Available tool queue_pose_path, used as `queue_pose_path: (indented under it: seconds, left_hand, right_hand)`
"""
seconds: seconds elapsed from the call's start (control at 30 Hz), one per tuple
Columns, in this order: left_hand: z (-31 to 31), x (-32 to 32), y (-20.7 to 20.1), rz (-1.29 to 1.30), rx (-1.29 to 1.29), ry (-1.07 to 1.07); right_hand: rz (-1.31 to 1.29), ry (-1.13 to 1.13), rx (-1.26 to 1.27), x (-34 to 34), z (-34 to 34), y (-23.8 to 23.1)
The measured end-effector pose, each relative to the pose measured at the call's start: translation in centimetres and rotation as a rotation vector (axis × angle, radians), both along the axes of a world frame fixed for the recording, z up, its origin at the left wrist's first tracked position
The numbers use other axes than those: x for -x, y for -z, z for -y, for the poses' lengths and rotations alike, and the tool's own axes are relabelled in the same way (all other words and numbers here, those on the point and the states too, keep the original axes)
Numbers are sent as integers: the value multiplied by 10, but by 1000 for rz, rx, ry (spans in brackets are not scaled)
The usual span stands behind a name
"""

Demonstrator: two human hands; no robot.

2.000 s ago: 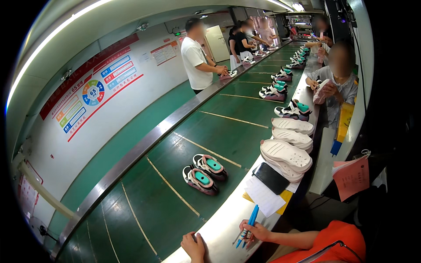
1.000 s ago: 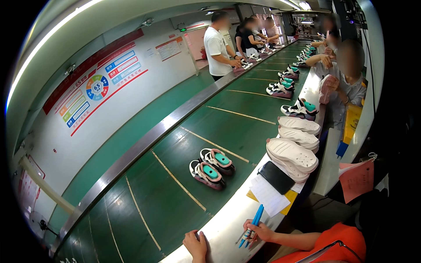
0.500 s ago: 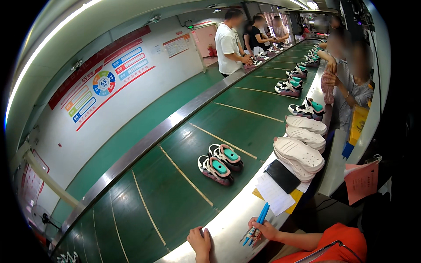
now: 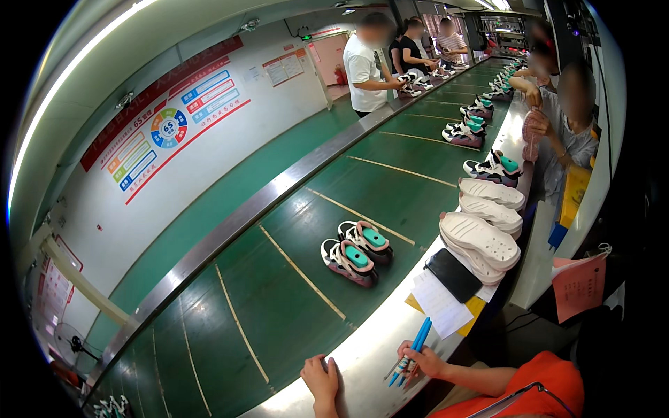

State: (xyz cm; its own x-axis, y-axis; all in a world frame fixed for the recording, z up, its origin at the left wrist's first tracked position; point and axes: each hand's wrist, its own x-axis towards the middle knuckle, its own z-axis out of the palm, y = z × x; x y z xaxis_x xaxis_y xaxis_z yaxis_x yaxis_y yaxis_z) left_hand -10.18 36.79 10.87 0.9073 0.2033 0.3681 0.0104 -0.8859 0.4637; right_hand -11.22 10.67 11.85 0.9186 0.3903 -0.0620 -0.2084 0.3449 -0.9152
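My left hand (image 4: 321, 378) rests on the metal ledge (image 4: 359, 373) along the conveyor, its fingers stretched out with nothing in them. Held in my right hand (image 4: 423, 361) over the same ledge are blue pens (image 4: 418, 346), tips upward, along with a thin metal-tipped tool (image 4: 391, 370). Beyond my hands, on the green belt (image 4: 279, 334), stands a pair of sneakers (image 4: 357, 252) in white, black and mauve with teal pieces inside. A sheet of written paper (image 4: 446, 310) lies just past the pens, partly over a yellow sheet, with a black phone (image 4: 453, 274) at its far edge.
White soles (image 4: 481, 240) are stacked along the right ledge. Several more sneakers (image 4: 463, 134) stand farther up the belt. A co-worker (image 4: 568, 132) at the right handles a mauve sole; people stand across the belt, one in a white shirt (image 4: 364, 66). A pink card (image 4: 580, 287) hangs at right.
The whole view has shifted slightly, so things sit a little higher and farther right. Both my hands keep their pose. Across the belt, the person in white has raised their hands with a shoe.
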Motion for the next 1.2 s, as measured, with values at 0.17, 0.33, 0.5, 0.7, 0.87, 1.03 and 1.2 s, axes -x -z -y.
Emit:
queue_pose_path:
  seconds: [0.17,0.33,0.5,0.7,0.87,1.03,1.2]
  left_hand:
    - [0,0,-1,0,-3,0]
    - [1,1,-1,16,-7,1]
    - [0,1,-1,-4,5,2]
    - [1,2,-6,5,-26,3]
    - [0,2,-4,3,-12,5]
    - [-1,2,-2,-9,-3,9]
    - [-3,2,1,-16,-19,12]
  right_hand:
    - [-3,-6,-8,0,-1,-3]
    - [-20,-33,15,0,2,-1]
    - [-78,-1,16,2,1,-8]
    - [-118,-17,6,3,2,-17]
    - [-91,-9,28,2,0,-18]
    - [-77,-1,35,2,-1,-14]
    - [-88,-21,31,2,-1,-10]
